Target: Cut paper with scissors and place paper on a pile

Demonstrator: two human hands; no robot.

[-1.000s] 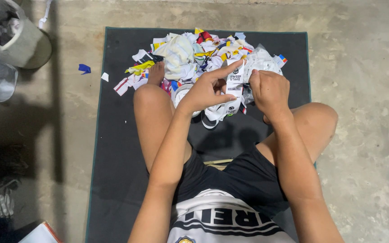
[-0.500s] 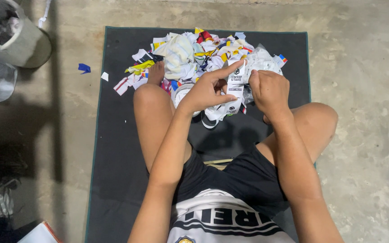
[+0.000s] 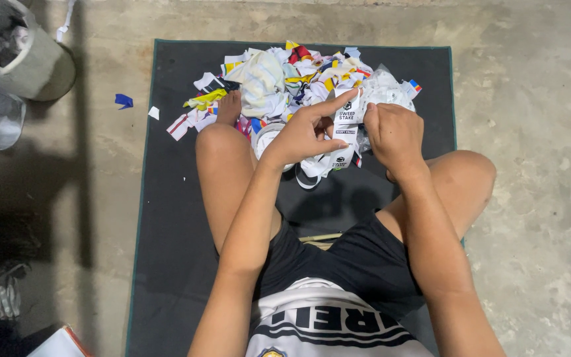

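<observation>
Head view: little has changed over the last second — the left hand [image 3: 302,135] and right hand [image 3: 394,132] stay in front of the knees with the same narrow white printed paper strip [image 3: 345,129] between them, so the handling of this one strip appears to be still going on. The left hand pinches the strip between thumb and fingers, its index finger stretched out toward the strip's top. The right hand is curled at the strip's right edge; whether its fingertips actually grip the paper I cannot tell. The strip's long axis runs roughly upright in the picture, pointing from the person toward the far edge of the dark rectangular floor mat [image 3: 166,198]. Behind it, near that far edge, lies a heap of multicoloured torn paper scraps [image 3: 279,79] — touching the bare foot.
</observation>
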